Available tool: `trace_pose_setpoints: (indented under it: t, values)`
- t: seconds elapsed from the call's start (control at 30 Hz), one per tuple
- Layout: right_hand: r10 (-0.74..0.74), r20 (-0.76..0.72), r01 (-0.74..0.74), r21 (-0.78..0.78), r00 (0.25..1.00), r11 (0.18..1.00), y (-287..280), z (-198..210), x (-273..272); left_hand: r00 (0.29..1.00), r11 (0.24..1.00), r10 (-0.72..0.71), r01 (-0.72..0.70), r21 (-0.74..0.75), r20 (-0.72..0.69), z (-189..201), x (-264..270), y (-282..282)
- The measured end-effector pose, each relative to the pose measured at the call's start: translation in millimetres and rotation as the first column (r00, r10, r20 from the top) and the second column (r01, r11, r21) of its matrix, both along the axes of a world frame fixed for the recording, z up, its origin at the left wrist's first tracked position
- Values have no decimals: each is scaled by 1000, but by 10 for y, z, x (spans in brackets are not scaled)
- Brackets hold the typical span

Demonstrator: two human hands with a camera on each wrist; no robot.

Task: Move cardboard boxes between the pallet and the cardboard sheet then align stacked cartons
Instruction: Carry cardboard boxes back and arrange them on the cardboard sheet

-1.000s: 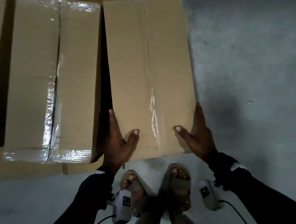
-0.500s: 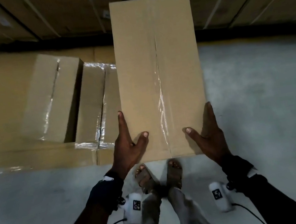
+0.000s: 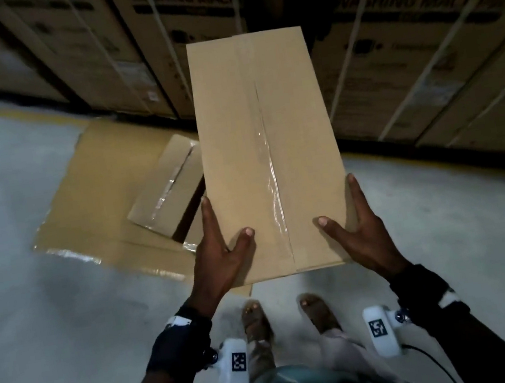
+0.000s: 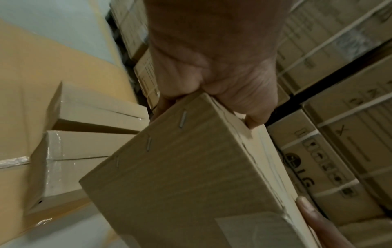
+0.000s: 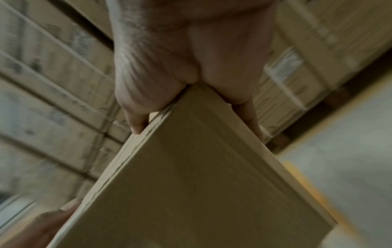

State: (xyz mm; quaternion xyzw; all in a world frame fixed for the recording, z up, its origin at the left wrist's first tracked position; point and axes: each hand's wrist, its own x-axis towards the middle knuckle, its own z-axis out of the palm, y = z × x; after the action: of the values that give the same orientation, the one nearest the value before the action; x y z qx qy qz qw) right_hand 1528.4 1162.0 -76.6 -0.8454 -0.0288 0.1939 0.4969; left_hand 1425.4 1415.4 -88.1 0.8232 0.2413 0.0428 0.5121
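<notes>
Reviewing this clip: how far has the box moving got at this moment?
Done: two boxes lie side by side on the cardboard sheet on the floor. In hand: a long taped box is held up off the floor, left hand and right hand gripping its near corners, thumbs on top. Left: setting it down and aligning; no pallet is in view.

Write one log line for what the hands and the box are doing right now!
step: carrying | left hand: grips cardboard box | right hand: grips same box | box: lifted off floor | cardboard sheet: two boxes on it
</notes>
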Motion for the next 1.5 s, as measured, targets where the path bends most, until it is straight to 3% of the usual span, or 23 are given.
trace_pose_setpoints:
  t: [0.17, 0.33, 0.47, 0.73, 0.9, 1.07, 1.2, 1.37, 1.5]
  values:
    - [246, 3, -246, 54, 969, 968, 6, 149, 251, 971, 971, 234, -232, 50, -43, 290, -336, -280]
    - [506, 19, -505, 83, 862, 859, 97, 168, 407, 864, 871, 491, -489, 51, -111, 498, -728, -728]
    - [680, 61, -682, 80, 731, 727, 294, 155, 305, 715, 728, 684, -683, 66, -145, 582, -1102, -1034]
    - [902, 79, -905, 10, 425, 425, 622, 150, -343, 401, 413, 907, -907, 83, -129, 447, -2090, -1633]
    - [971, 49, -973, 20, 232, 232, 610, 256, -860, 205, 214, 972, -975, 66, -117, 440, -2602, -2208]
    - [998, 62, -999, 32, 34, 32, 389, 257, -1430, 64, 72, 991, -995, 72, -116, 388, -3114, -2915]
    - [992, 87, -994, 48, -89, -94, 19, 251, -1912, -37, -32, 995, -998, 51, -92, 362, -3487, -3590]
    - [962, 88, -961, 75, -258, -265, -599, 272, -2548, -209, -209, 977, -978, 3, -52, 407, -3935, -4667]
    - [901, 118, -907, 8, -417, -421, -1101, 277, -3155, -355, -357, 932, -934, -8, -76, 420, -4297, -5509]
